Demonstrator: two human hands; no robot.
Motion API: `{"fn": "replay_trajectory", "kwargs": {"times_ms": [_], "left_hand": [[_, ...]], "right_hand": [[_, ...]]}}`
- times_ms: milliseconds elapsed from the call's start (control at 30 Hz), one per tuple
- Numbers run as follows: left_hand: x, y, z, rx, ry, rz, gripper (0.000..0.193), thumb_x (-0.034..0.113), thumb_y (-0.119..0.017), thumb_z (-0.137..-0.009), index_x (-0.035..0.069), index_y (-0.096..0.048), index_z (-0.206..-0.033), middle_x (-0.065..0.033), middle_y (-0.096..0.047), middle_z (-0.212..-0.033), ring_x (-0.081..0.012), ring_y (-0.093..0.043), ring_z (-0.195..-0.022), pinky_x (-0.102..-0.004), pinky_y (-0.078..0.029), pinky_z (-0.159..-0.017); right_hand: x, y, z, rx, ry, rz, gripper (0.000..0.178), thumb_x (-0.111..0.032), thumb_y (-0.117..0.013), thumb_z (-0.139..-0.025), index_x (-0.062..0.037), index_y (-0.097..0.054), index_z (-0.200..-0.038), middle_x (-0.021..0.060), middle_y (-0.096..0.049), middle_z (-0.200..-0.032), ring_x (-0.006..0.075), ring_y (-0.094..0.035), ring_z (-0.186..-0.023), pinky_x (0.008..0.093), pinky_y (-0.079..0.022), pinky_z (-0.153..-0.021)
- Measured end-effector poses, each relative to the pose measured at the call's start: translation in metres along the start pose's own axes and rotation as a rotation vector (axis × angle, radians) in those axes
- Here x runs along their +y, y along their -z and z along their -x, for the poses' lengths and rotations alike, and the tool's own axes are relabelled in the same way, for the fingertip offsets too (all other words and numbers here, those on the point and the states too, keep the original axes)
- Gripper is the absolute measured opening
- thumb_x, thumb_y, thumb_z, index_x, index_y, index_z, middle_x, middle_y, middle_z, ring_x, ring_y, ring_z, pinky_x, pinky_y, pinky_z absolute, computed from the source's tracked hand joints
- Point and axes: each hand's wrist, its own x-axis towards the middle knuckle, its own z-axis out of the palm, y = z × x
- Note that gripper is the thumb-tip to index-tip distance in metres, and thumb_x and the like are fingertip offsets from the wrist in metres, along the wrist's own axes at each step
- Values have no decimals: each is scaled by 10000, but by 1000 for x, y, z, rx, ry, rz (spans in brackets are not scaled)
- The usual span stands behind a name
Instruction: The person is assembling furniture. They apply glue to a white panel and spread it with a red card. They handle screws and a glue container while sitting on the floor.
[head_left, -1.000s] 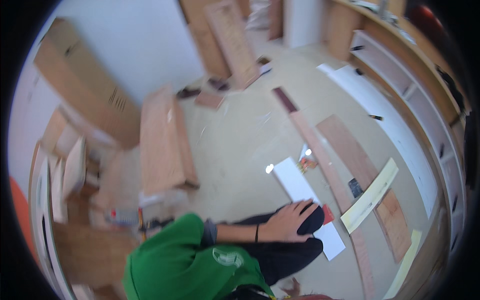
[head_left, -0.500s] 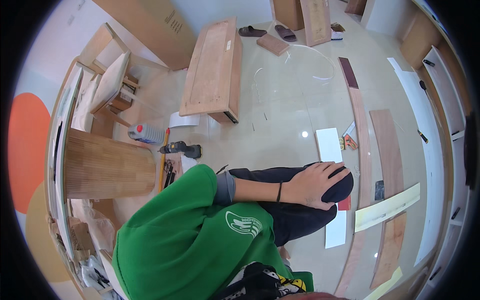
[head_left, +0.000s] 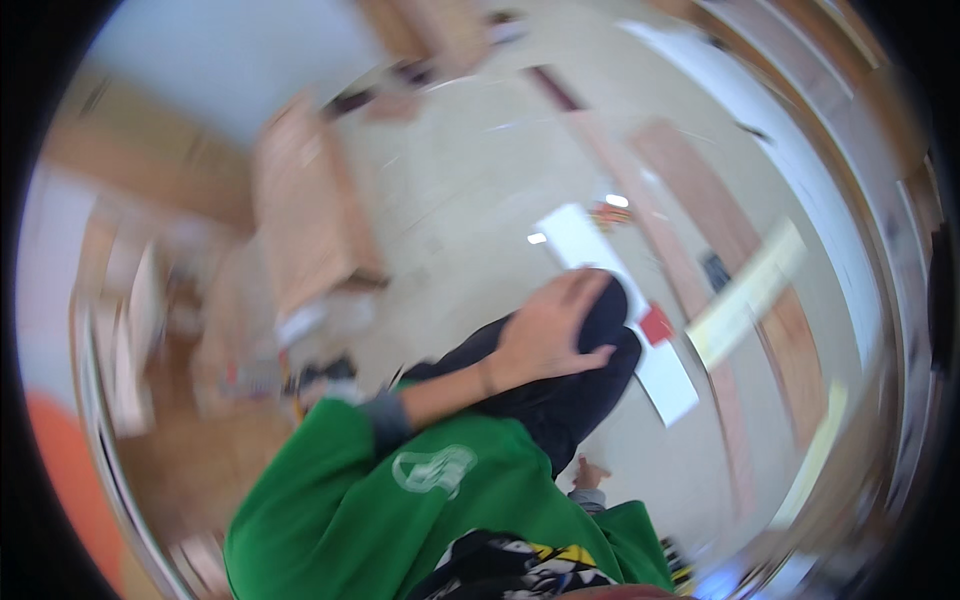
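Left fingers [head_left: 583, 291] shifted — on knee [head_left: 609, 310], blurred carton [head_left: 185, 165]

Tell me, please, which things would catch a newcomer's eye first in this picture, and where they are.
The bright green top stands out first, in the lower middle, with the left hand resting on a dark-trousered knee above it. Next comes the white board just beyond the knees, a small red piece by its middle. Farther right, a pale yellow strip crosses wooden boards.
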Motion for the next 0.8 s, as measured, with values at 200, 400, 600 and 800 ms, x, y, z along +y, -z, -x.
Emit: {"fn": "replay_trajectory", "kwargs": {"times_ms": [200,400,600,800], "left_hand": [[-11,-14,9,3,-60,-37,914,258,-857,-667,-22,-405,-1410,-229,-532,-1321,-389,-538,-1212,-435,-446,-1035],[3,-33,-3,-157,-200,30,930,239,-845,-678,-25,-373,-1435,-240,-496,-1342,-392,-498,-1251,-432,-404,-1073],[28,-42,3,-249,-343,54,962,274,-852,-679,-31,-353,-1442,-267,-463,-1386,-422,-466,-1280,-464,-391,-1085],[41,-64,1,-318,-428,86,964,300,-859,-680,-32,-357,-1433,-276,-456,-1387,-431,-454,-1287,-474,-388,-1084]], "right_hand": [[-79,25,102,296,-251,104,1376,-443,-912,-627,-121,31,-1575,406,-376,-1405,429,-613,-1157,432,-510,-986],[-80,30,113,307,-384,-50,1338,-378,-931,-619,-248,-18,-1588,416,-129,-1530,416,-616,-1159,384,-540,-948],[-47,19,111,278,-275,-153,1292,-425,-890,-661,-256,-8,-1590,389,-138,-1547,422,-577,-1218,402,-532,-959],[-9,-61,171,227,-465,-367,1335,-472,-888,-637,-296,33,-1588,373,27,-1573,425,-525,-1285,433,-515,-978]]}}
